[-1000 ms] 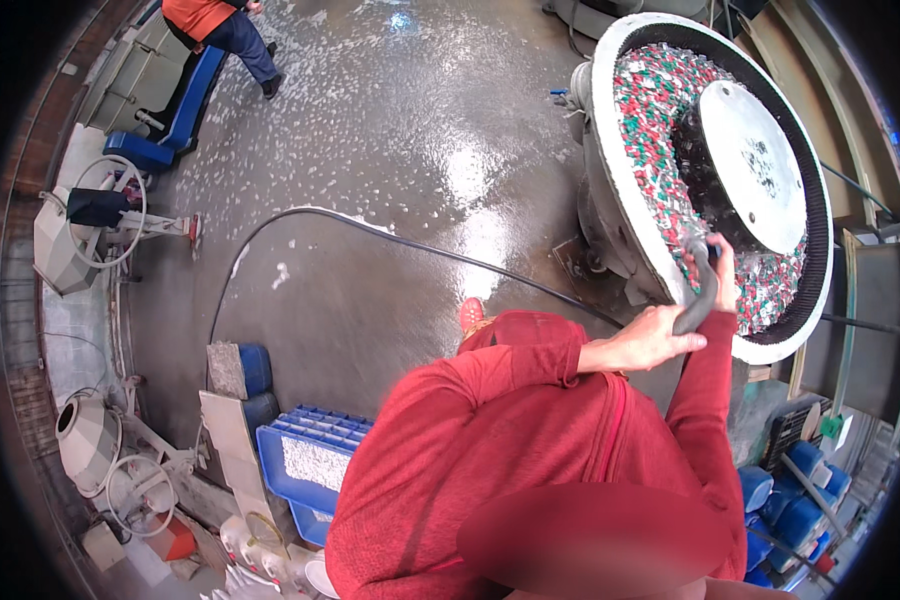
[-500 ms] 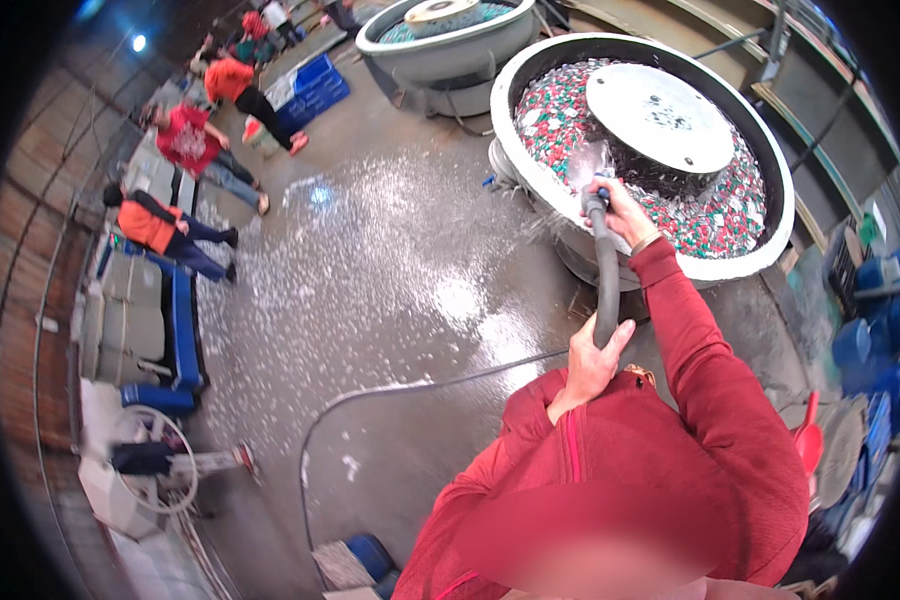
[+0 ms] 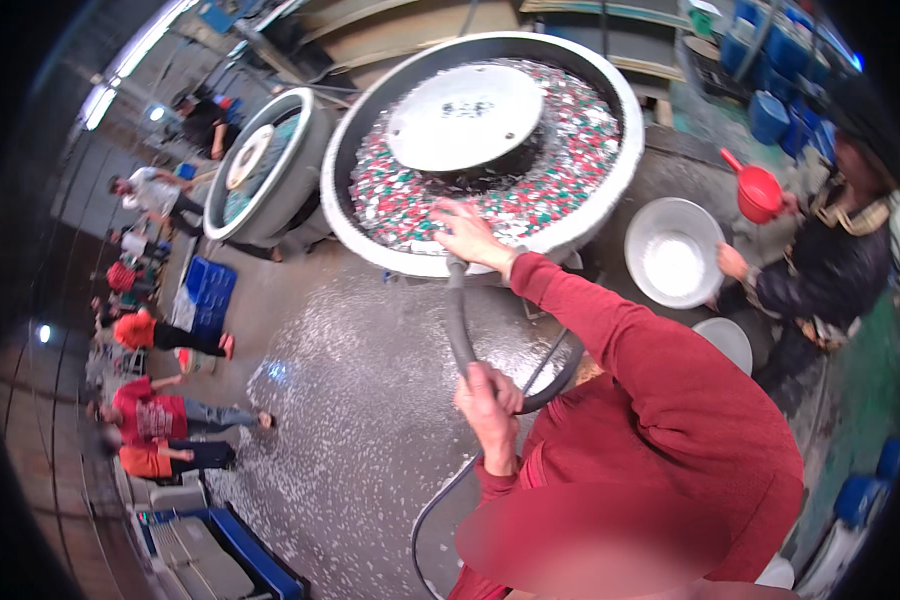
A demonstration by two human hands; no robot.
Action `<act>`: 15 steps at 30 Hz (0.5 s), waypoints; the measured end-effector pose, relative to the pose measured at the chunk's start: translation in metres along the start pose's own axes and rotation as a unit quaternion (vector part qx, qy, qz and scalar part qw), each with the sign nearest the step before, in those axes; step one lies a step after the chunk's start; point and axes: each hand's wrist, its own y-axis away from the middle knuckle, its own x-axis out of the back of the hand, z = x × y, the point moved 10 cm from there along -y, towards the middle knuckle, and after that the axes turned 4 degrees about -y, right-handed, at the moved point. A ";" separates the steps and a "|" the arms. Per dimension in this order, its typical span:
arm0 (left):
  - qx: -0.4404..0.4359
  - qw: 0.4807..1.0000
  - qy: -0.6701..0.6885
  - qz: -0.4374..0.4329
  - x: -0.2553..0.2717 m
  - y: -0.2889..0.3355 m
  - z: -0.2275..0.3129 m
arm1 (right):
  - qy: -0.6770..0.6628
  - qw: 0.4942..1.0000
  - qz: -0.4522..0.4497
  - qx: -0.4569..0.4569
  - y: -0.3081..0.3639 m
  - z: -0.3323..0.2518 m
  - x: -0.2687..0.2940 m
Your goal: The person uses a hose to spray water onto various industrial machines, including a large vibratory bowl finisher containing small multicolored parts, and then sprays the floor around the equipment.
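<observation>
My left hand (image 3: 490, 400) is closed around a grey hose (image 3: 458, 318), which rises from it to the near rim of a large round tub (image 3: 362, 255). At that rim, close to the hose's end, my right hand (image 3: 465, 236) reaches over the tub with its fingers stretched out. Beneath those fingers lie many small red, green and white pieces (image 3: 570, 165), ringing the tub's white round centre cover (image 3: 460, 115). The hand partly hides the hose's tip, and whether water runs from it cannot be made out.
To the right a co-worker in dark clothes (image 3: 820, 270) holds a red dipper (image 3: 760, 193) and touches a pale bucket (image 3: 634, 250). A second tub (image 3: 315, 150) stands at the far left, near blue crates (image 3: 210, 295). Several people are along the left. The floor (image 3: 360, 440) looks wet.
The view has swung to the right, bringing the co-worker and bucket into sight. My right hand has come off the hose and opened. The left hand still grips the hose.
</observation>
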 end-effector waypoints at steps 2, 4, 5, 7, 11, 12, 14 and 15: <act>0.013 1.000 -0.013 0.017 0.004 -0.007 0.004 | -0.064 0.993 -0.102 0.004 -0.001 -0.013 0.005; -0.001 0.999 -0.017 0.045 0.010 -0.011 0.016 | -0.096 0.970 -0.223 -0.032 -0.004 -0.017 0.002; -0.005 0.997 -0.025 0.075 0.017 -0.013 0.021 | -0.133 0.961 -0.238 0.040 -0.009 -0.022 0.005; 0.005 0.995 -0.010 0.096 0.024 -0.013 0.027 | -0.215 0.922 -0.267 0.182 -0.005 -0.038 0.013; -0.003 0.994 -0.011 0.107 0.035 -0.009 0.034 | -0.182 0.894 -0.332 0.239 -0.008 -0.053 0.001; -0.002 0.994 -0.017 0.105 0.029 -0.015 0.032 | -0.215 0.896 -0.314 0.229 -0.018 -0.046 0.005; -0.002 0.993 -0.044 0.109 0.022 -0.018 0.027 | -0.194 0.895 -0.267 0.300 -0.026 -0.044 0.012; -0.009 0.995 -0.049 0.091 0.013 -0.019 0.028 | -0.199 0.892 -0.274 0.300 -0.031 -0.045 0.014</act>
